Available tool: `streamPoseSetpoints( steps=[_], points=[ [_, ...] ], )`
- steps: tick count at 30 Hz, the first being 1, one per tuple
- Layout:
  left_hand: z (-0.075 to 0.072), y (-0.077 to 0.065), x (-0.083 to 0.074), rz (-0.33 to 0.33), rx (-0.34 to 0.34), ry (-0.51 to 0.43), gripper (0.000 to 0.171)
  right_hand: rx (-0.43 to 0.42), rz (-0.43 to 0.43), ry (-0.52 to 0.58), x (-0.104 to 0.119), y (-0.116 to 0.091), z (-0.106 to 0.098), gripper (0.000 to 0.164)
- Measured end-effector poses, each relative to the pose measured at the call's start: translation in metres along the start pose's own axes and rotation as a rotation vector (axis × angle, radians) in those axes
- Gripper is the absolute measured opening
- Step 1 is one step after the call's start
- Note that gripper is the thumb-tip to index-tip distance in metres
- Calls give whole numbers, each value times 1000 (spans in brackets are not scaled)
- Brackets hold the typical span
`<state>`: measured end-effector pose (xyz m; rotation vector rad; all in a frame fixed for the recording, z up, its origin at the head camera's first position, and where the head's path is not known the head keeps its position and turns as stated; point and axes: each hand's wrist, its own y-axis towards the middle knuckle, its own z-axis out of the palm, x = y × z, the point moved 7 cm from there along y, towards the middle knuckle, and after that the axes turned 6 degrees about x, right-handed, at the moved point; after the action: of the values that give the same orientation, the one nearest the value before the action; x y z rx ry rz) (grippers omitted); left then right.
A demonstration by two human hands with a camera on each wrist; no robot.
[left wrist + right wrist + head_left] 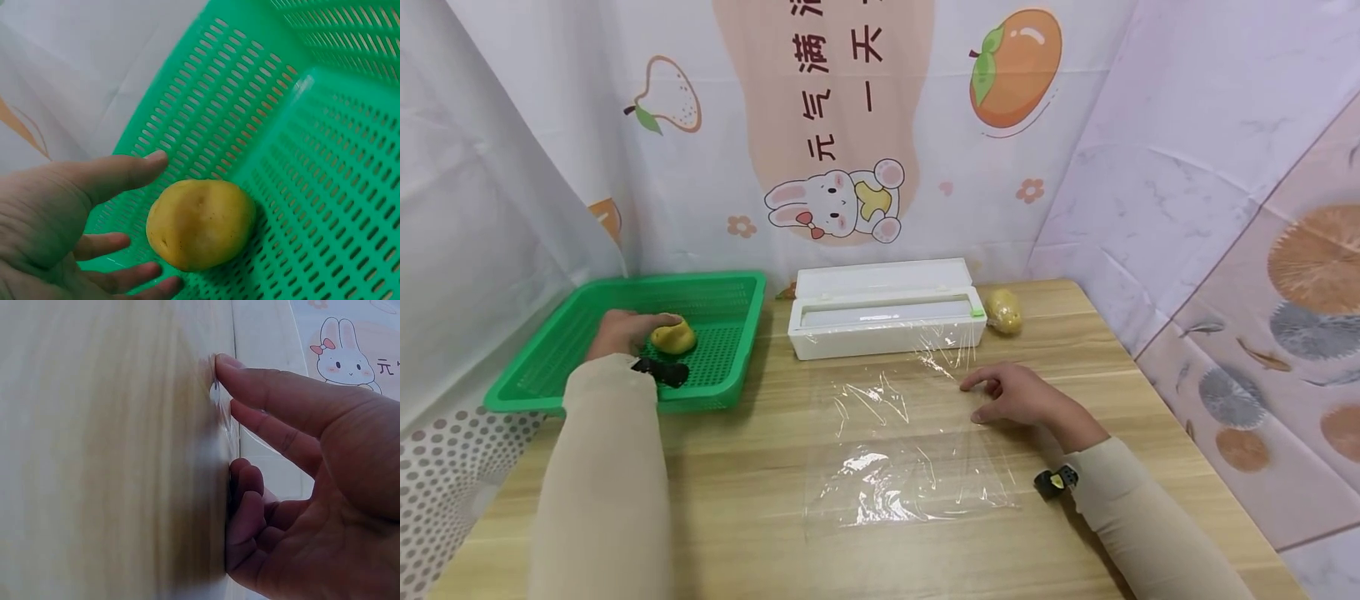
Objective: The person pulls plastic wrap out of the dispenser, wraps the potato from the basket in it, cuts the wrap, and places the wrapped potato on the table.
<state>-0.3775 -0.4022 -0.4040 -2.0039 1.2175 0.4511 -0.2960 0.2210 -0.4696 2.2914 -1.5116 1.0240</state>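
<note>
A yellow potato [200, 225] lies in the green basket [340, 84], against its slotted wall. My left hand [625, 332] reaches over the basket's near left side. Thumb and fingers spread beside the potato in the left wrist view, with a gap to its skin. On the table lies a clear sheet of plastic wrap [887, 467], drawn out from a white wrap box [887, 337]. At the sheet's right edge my right hand [1018, 396] rests low over the wood, index and thumb apart, other fingers bent. In the right wrist view, its fingertips [230, 362] are right at the film.
Another potato [1003, 312], shiny with film around it, sits right of the wrap box. The box's lid [883, 277] stands raised at the back. Printed curtains [985, 192] hang behind and along both sides of the wooden table [737, 517].
</note>
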Motion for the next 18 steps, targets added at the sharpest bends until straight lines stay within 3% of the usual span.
streamPoseSetpoints(
  steps=[4, 5, 12, 18],
  points=[
    [3, -1, -3, -19, 68, 62, 102, 4, -4, 5, 0, 0, 0, 45],
    [4, -1, -4, -19, 75, 72, 103, 4, -6, 4, 1, 0, 0, 45],
    [5, -3, -4, -25, 56, 142, 84, 0, -5, -4, 2, 0, -1, 45],
    [6, 0, -2, -3, 43, 137, 84, 2, -4, -4, 1, 1, -1, 45]
  ],
)
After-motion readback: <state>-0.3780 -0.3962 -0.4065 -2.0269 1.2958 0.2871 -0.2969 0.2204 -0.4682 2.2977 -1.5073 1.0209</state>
